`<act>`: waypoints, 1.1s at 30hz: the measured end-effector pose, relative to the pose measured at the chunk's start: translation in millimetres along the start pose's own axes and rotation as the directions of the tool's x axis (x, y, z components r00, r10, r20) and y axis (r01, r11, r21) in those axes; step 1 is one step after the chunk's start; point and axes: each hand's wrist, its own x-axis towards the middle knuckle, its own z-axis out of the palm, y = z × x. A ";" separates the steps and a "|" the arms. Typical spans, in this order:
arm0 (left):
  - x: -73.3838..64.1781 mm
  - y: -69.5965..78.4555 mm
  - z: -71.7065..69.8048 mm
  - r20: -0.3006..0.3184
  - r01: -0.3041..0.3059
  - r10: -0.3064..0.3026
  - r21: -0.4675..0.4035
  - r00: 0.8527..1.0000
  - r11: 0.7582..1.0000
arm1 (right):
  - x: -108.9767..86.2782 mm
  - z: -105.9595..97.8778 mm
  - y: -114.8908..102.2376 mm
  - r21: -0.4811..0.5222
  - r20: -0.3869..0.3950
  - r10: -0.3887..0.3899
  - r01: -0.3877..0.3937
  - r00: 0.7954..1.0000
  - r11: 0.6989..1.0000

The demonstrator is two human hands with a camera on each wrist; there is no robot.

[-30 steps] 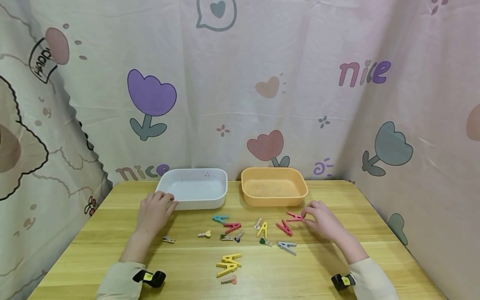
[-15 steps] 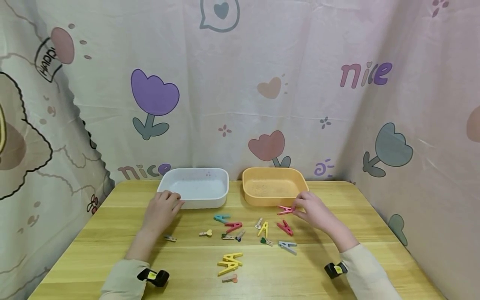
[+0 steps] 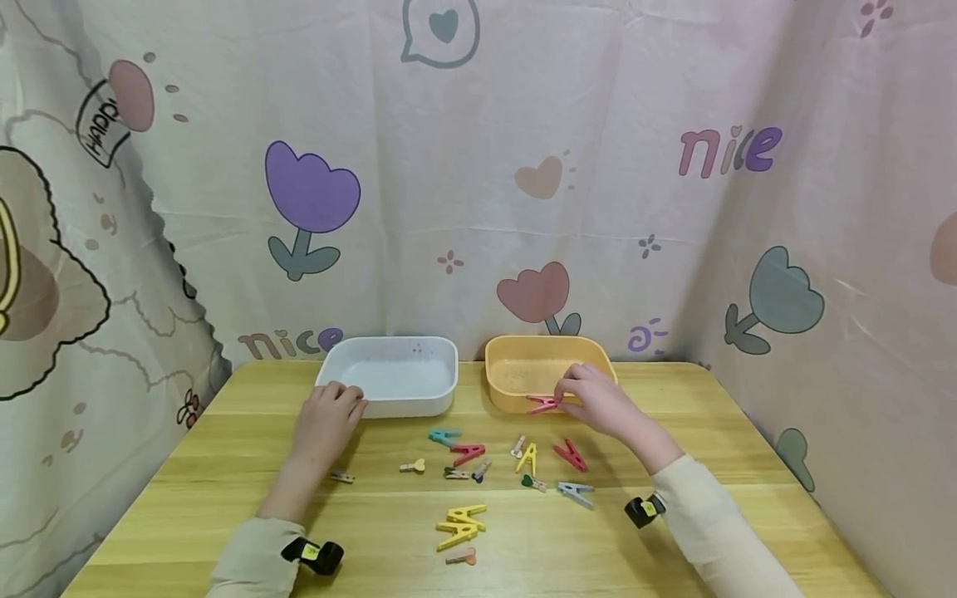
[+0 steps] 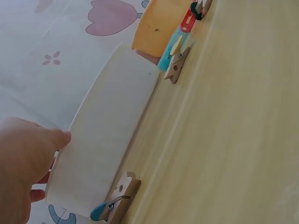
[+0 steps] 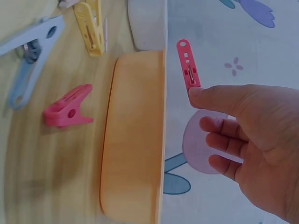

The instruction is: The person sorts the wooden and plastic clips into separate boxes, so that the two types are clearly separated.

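My right hand (image 3: 604,407) pinches a pink clothespin (image 5: 188,65) between thumb and fingers, its other end pointing away from the hand. In the head view that clothespin overlaps the front rim of the orange plastic tub (image 3: 503,396); in the right wrist view it stands above the rim. My left hand (image 3: 327,422) holds the near left rim of the white plastic tub (image 3: 409,408), thumb on the near side and fingers partly hidden behind. A small wooden clothespin with a blue end (image 4: 122,198) lies beside that tub, near the left hand.
Scattered over the wooden table are a red-pink clothespin (image 3: 571,455), a grey-blue one (image 3: 575,493), a turquoise one (image 3: 444,436), several yellow ones (image 3: 456,536) and several small wooden ones (image 3: 412,467). A printed curtain (image 3: 434,208) hangs behind the tubs.
My right hand has moved left and up with the pink clothespin, from the table right of the orange tub to its front rim. The left hand stays at the white tub.
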 end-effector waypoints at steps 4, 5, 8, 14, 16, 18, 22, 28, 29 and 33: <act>-0.6 1.0 0.8 -0.020 0.002 -0.002 0.003 1.000 1.000 | 11.4 1.3 -1.6 0.004 0.005 -0.013 0.013 1.000 1.000; -0.8 1.3 0.7 -0.022 0.002 -0.002 0.003 1.000 1.000 | 14.4 1.7 -2.1 0.006 0.008 -0.017 0.017 1.000 1.000; -1.2 1.8 0.2 -0.024 0.006 -0.006 0.005 1.000 1.000 | 23.4 2.0 -4.2 0.003 0.015 -0.028 0.028 0.999 1.000; -1.4 2.4 0.1 -0.015 0.017 -0.017 0.005 1.000 1.000 | 44.5 2.4 -8.0 0.028 0.013 -0.053 0.052 0.999 0.998; -1.3 2.3 0.2 -0.015 0.016 -0.016 0.005 1.000 1.000 | 52.3 3.5 -8.7 0.029 0.016 -0.059 0.058 0.998 0.998; -1.2 2.0 0.5 -0.017 0.016 -0.016 0.006 1.000 1.000 | 60.1 4.4 -10.0 0.031 0.027 -0.059 0.058 0.998 0.998; -1.0 1.7 1.0 -0.015 0.023 -0.023 0.002 1.000 1.000 | 74.9 10.5 -13.5 0.023 0.035 -0.051 0.051 0.998 0.998; -1.3 1.2 2.1 -0.025 0.024 -0.024 -0.002 0.999 1.000 | 97.2 23.9 -22.9 0.012 -0.013 -0.089 0.089 0.996 0.996; -1.4 1.2 2.3 -0.026 0.025 -0.025 -0.003 0.999 1.000 | 100.6 25.5 -24.9 0.011 -0.020 -0.098 0.098 0.995 0.995; -1.5 1.6 2.9 -0.032 0.025 -0.025 -0.011 0.999 1.000 | 113.1 32.3 -32.8 0.005 -0.020 -0.109 0.110 0.994 0.994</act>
